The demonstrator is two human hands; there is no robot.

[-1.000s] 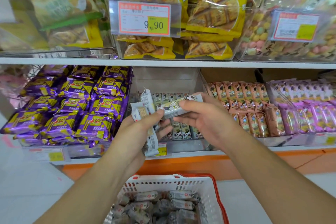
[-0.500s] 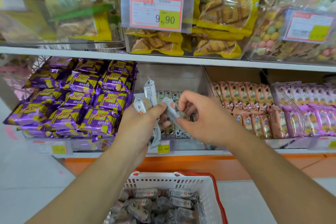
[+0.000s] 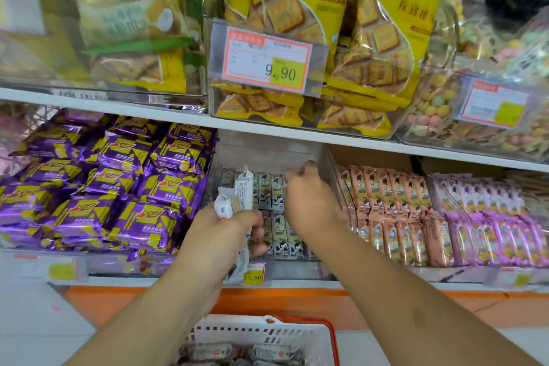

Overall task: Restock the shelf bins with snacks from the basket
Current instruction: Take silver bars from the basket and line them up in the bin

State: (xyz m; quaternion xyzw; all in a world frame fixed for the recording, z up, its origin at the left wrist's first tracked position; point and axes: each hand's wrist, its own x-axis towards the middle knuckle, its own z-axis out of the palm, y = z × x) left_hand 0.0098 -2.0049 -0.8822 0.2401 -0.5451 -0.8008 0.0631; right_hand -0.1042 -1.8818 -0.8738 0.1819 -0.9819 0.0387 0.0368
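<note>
My left hand (image 3: pixel 219 235) grips a small bundle of grey-white snack packets (image 3: pixel 237 196) upright in front of the middle clear bin (image 3: pixel 267 151). My right hand (image 3: pixel 312 202) reaches into that bin above the rows of matching packets (image 3: pixel 277 193). Its fingers curl down and are blurred. The packet it took from the bundle is hidden behind the hand. Below, the white basket with a red rim (image 3: pixel 267 327) holds several more packets (image 3: pixel 214 352).
Purple packets (image 3: pixel 113 184) fill the bin on the left. Brown packets (image 3: pixel 386 205) and pink packets (image 3: pixel 490 217) stand in bins on the right. The upper shelf (image 3: pixel 118 99) carries bins of yellow cracker bags (image 3: pixel 297 9) and a hanging price tag (image 3: pixel 267 59).
My right hand pulled one packet out of the left hand's bundle and moved up and right into the middle bin. The left hand has stayed in place with the remaining packets.
</note>
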